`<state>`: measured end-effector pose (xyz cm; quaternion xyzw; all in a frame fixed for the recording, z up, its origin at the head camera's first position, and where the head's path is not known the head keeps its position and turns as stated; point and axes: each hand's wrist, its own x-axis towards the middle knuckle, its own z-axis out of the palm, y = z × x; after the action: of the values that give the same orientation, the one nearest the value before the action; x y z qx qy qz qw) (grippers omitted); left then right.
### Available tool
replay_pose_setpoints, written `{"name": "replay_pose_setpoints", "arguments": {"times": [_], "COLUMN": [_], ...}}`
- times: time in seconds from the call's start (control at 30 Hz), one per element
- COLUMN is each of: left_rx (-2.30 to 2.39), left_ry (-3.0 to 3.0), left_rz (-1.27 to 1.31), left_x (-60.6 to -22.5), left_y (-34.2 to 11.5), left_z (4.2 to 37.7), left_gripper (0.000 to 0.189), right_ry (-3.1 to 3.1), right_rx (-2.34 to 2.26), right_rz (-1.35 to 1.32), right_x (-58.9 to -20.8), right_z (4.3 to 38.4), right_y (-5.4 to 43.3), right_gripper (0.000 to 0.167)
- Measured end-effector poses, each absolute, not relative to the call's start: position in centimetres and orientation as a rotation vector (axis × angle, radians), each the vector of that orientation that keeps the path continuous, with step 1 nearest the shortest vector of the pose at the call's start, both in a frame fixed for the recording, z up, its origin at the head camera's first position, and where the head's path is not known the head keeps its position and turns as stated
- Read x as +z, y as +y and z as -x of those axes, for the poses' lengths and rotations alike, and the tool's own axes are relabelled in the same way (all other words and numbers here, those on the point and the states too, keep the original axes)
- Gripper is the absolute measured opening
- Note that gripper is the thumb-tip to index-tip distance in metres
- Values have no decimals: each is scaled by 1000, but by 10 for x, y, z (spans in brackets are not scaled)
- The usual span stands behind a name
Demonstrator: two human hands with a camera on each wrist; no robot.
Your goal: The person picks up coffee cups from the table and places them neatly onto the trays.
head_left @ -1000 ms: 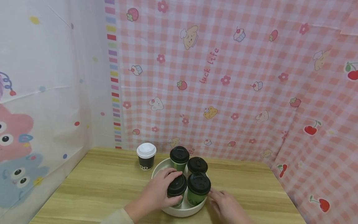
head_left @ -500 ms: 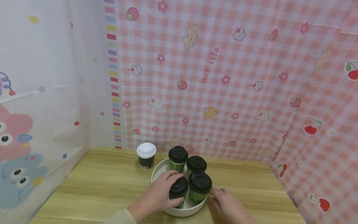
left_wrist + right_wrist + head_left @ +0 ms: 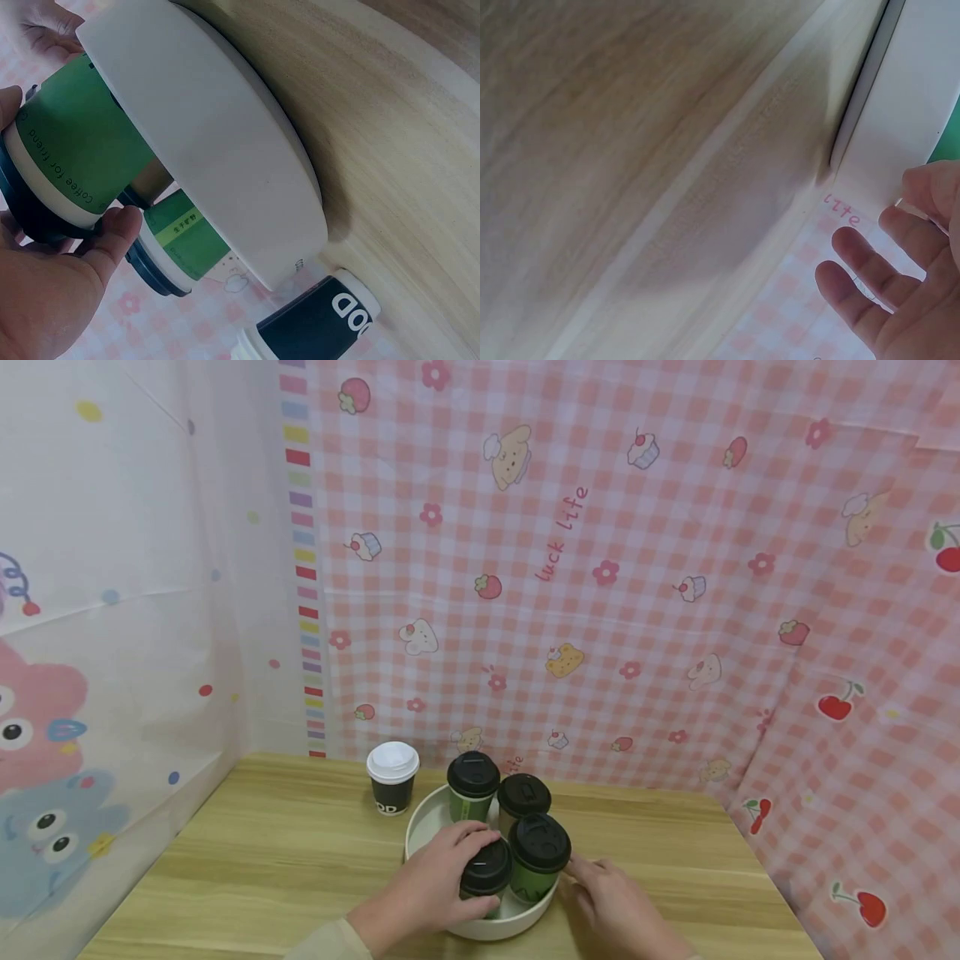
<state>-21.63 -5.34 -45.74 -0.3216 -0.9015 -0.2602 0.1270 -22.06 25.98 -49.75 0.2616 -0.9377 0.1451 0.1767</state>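
Observation:
In the head view, several green paper coffee cups with black lids stand in a round white tray [image 3: 495,929]. My left hand [image 3: 442,877] holds the front-left coffee cup [image 3: 486,867], fingers over its lid and thumb at its near side; the left wrist view shows thumb and fingers around that lid. Next to it stands the front-right coffee cup [image 3: 538,852]. Two more, a back-left cup [image 3: 472,785] and a back-right cup [image 3: 523,797], are behind. My right hand [image 3: 618,902] is at the tray's right side, its fingers [image 3: 862,255] loosely extended near the outer wall.
A dark paper cup [image 3: 393,779] with a white lid stands on the wooden table [image 3: 285,843], left of the tray. A pink checked cloth [image 3: 600,610] hangs behind the table, and a white printed cloth [image 3: 150,652] hangs at the left.
The cups in the tray have turned counterclockwise: the front ones shift right, the back ones left. My left hand moves right with its cup; my right hand shifts slightly right.

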Motion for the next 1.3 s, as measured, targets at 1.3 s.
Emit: {"name": "replay_pose_setpoints", "arguments": {"times": [1.3], "left_rx": [-924], "left_ry": [-2641], "left_rz": [821], "left_x": [-465], "left_y": [-103], "left_z": [202], "left_gripper": [98], "right_ry": [-2725], "right_rx": [442], "right_rz": [-723], "right_x": [-502], "right_z": [240], "right_y": [269], "right_gripper": [51]}}
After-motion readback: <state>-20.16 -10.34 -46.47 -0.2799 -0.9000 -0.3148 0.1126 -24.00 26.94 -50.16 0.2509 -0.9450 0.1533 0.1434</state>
